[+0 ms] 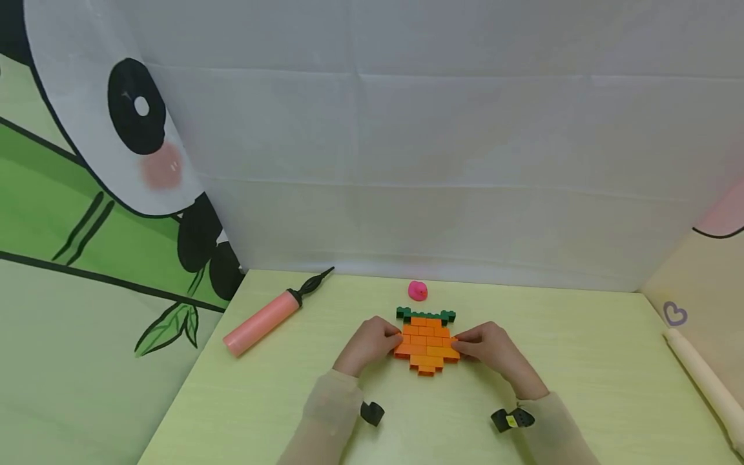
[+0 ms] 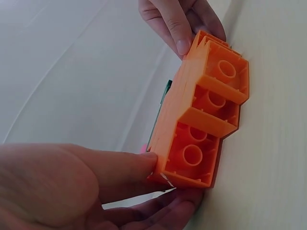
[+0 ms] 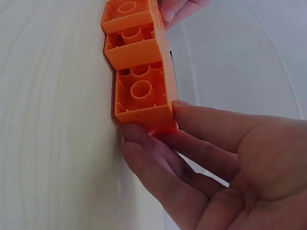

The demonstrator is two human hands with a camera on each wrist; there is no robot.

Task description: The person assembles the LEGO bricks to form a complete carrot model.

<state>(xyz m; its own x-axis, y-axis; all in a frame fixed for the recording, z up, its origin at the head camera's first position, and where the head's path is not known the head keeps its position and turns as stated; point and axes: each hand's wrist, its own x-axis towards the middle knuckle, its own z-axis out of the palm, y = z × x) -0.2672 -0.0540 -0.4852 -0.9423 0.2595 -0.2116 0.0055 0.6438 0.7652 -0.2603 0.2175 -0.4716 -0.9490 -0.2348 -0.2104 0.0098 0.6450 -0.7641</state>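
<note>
In the head view a carrot-like model of orange building blocks (image 1: 426,345), topped with green blocks (image 1: 427,315), lies on the table. My left hand (image 1: 372,343) pinches its left edge and my right hand (image 1: 491,349) its right edge. The left wrist view shows the model's (image 2: 192,120) stepped lower end with hollow undersides and round tubes. There the left thumb rests on the top face, with fingers against the side. From the right wrist view, the right hand (image 3: 220,158) grips the opposite corner between thumb and fingers.
A pink hand pump (image 1: 263,321) with a black nozzle lies at the table's left. Behind the model sits a small pink toy (image 1: 417,290). A pale roll (image 1: 703,387) runs along the right edge of the table (image 1: 581,349). A white sheet (image 1: 407,142) hangs behind.
</note>
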